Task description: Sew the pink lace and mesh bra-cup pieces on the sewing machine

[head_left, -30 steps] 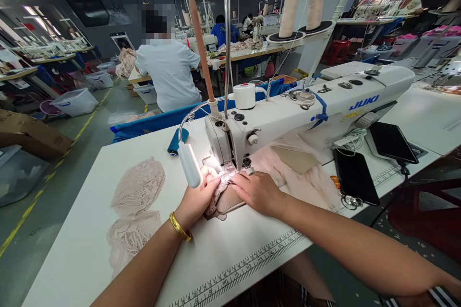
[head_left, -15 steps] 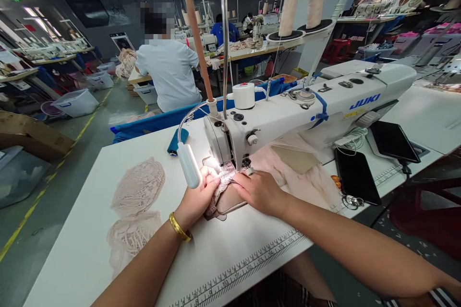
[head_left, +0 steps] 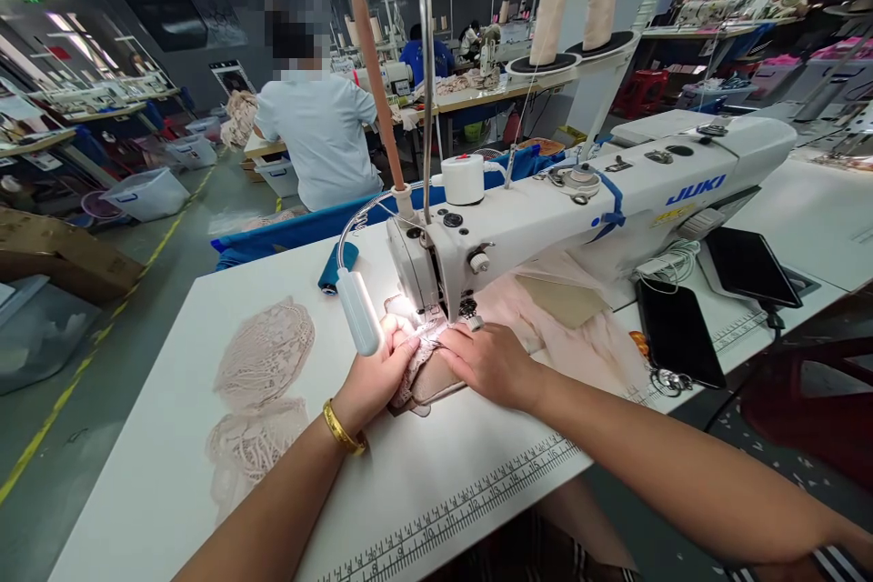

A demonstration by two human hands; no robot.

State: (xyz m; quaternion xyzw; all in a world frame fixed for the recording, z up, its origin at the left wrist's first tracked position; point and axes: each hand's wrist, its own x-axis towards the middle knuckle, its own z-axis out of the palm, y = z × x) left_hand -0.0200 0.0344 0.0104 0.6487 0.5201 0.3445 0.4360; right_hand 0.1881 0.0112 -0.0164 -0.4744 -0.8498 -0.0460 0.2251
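A white JUKI sewing machine stands on the white table. Under its needle lies a pink lace-edged fabric piece, lit by a small lamp. My left hand, with a gold bangle on the wrist, has its fingers curled on the lace edge just left of the needle. My right hand lies flat on the fabric to the right of the needle, fingers pressed down on it. More pink fabric is bunched under the machine arm.
Pink lace pieces lie on the table's left. Two dark phones or tablets rest at the right by a white cable. Thread cones stand behind the machine. A person in a pale shirt sits at another station ahead.
Both hands hold almost the same place on the fabric at the needle. The view has shifted slightly.
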